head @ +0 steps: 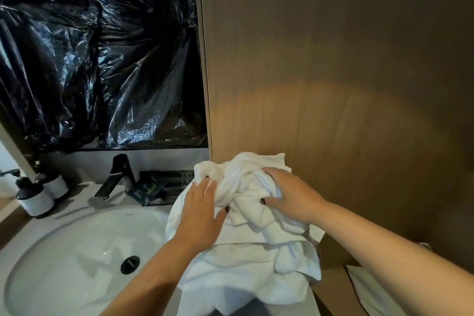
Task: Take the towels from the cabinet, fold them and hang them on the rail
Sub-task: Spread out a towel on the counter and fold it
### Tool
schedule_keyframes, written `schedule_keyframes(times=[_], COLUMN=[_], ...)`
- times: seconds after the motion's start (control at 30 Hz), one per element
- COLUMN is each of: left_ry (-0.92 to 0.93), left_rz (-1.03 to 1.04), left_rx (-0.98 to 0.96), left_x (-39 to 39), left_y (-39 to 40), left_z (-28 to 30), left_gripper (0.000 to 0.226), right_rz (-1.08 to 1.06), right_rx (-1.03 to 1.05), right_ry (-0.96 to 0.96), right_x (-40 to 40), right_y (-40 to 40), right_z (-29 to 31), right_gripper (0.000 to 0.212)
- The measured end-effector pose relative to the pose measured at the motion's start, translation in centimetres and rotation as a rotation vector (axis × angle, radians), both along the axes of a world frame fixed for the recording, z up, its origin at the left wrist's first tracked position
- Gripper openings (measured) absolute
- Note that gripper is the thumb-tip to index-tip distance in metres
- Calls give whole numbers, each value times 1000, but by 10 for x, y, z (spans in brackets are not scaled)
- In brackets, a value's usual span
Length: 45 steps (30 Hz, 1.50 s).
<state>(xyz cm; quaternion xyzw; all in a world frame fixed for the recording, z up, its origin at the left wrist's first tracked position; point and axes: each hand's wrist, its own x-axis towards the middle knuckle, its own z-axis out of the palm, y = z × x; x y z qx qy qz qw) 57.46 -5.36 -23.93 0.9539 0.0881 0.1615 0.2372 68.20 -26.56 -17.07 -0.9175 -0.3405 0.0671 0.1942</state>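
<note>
**Both hands in a heap of white towels beside the basin**

A crumpled pile of white towels [256, 251] lies on the counter under and between the 2 hands, its lower folds spilling toward the person. The left hand [200, 213] lies palm down on the pile's left side, its fingertips sunk into the cloth and its thumb pressed against a fold. The right hand [287, 195] clutches the bunched top of the pile, fingers curled into the fabric and thumb tucked under a fold.

Left of the left hand sits a white sink [77, 251] with a black faucet [115, 177] behind it. Farther left stand 2 soap dispensers [36, 197]. Black plastic sheeting [97, 54] hangs above the faucet. A brown wooden panel [333, 72] rises behind the right hand.
</note>
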Motion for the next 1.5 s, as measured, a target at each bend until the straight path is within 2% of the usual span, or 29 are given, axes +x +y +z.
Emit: schedule_keyframes(times=[0.1,0.17,0.3,0.43,0.53,0.57,0.63,0.73,0.8,0.87,0.97,1.0,1.07,1.17,1.27,1.33,1.4,1.5], left_ry=[-97,-167,-357,-489,-510,-549,-612,-616,-608,-611,-649,-657,-648,-551,-550,-640,-693,-597], left_rz=[-27,-44,-172,-149,-112,-130,-209,-442,-620,-717,-694,-658,-583,-422,-228,-202,-201,-86], left_rx=[29,-20,-191,-314,-607,-686,-713,-588,-483,-358,-335,-366,-396,-217,63,228,382,393], left_x=[16,20,24,24,20,16,9,-7,-18,-30,-45,-48,-54,-59,-58,-55,-55,-56], left_y=[26,38,64,73,75,74,66,43,31,25,27,30,37,38,29,23,19,10], left_z=[-6,8,61,123,170,186,214,240,245,242,232,230,228,225,219,213,210,210], left_gripper=[43,42,25,30,23,22,19,12,7,6,10,13,23,40,44,46,47,31], right_rz=[-59,-112,-237,-437,-677,-742,-759,-523,-358,-229,-156,-161,-169,-197,-233,-257,-301,-378], right_rx=[61,113,144,154,148,152,133,128,201,328,421,447,523,573,465,375,189,-95], right_ry=[-19,-53,-207,-448,-666,-687,-605,-336,-301,-290,-324,-330,-291,-309,-414,-483,-605,-767], right_x=[-3,-8,-22,-42,-62,-70,-84,-107,-117,-118,-114,-112,-113,-121,-136,-146,-153,-162], right_y=[0,0,9,15,7,4,1,11,26,40,49,48,42,28,9,-12,-38,-75], right_z=[17,33,75,124,163,174,189,193,188,181,174,173,174,180,191,205,222,247], right_gripper=[42,30,27,28,32,34,46,88,96,81,13,10,17,22,27,23,17,21])
